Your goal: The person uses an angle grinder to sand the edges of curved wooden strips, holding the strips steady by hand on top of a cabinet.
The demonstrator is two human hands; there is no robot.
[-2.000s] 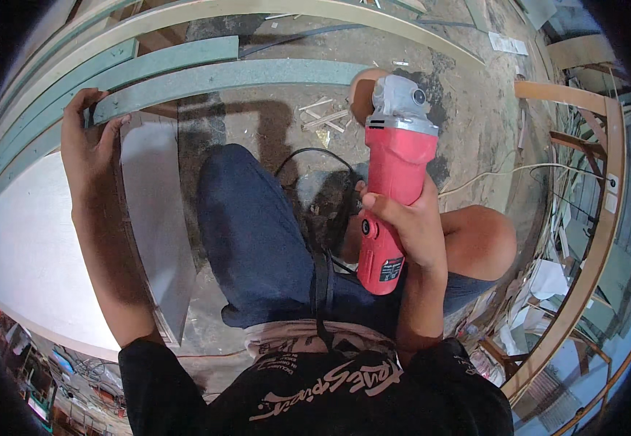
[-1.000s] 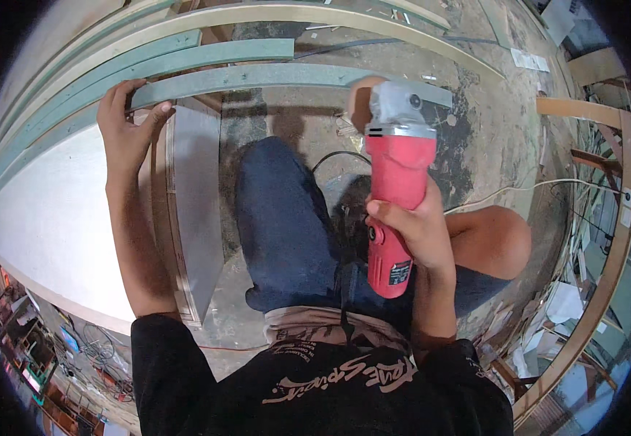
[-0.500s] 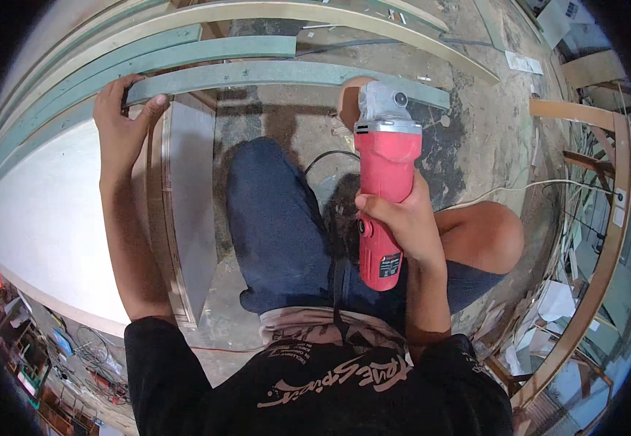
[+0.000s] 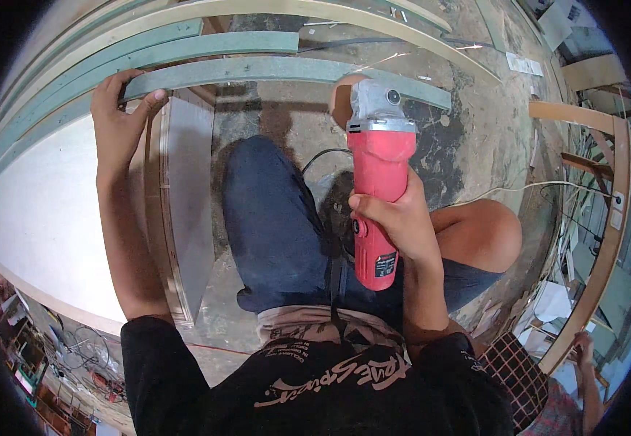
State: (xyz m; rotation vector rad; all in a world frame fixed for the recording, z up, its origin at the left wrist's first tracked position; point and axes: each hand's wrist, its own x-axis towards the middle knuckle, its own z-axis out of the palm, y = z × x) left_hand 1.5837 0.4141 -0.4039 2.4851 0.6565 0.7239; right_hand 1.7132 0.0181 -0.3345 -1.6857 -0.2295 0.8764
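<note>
My right hand (image 4: 408, 221) is wrapped round the red body of an angle grinder (image 4: 381, 163), thumb across its near side. Its grey metal head points away from me, and a brown disc (image 4: 342, 103) shows at its left, overlapping the edge of a long green wooden strip (image 4: 257, 69). Whether disc and strip touch is hard to make out. Thin bright streaks (image 4: 384, 59), like sparks, show just beyond the disc. At the strip's left part, my left hand (image 4: 118, 120) is closed over it, thumb on the near side and fingers over the far side.
The strip lies over a white panelled box (image 4: 54, 218) at my left. More green strips (image 4: 228, 43) and a pale curved-looking one (image 4: 315, 9) lie beyond. A pale cable (image 4: 519, 187) crosses the floor at right, near a wooden frame (image 4: 620, 182). Another person's hand (image 4: 584, 347) is at the lower right.
Bright streaks have appeared beyond the grinder's disc. The grinder has shifted slightly left. Another person's arm and checked clothing have come into view at the lower right. My left hand keeps its hold.
</note>
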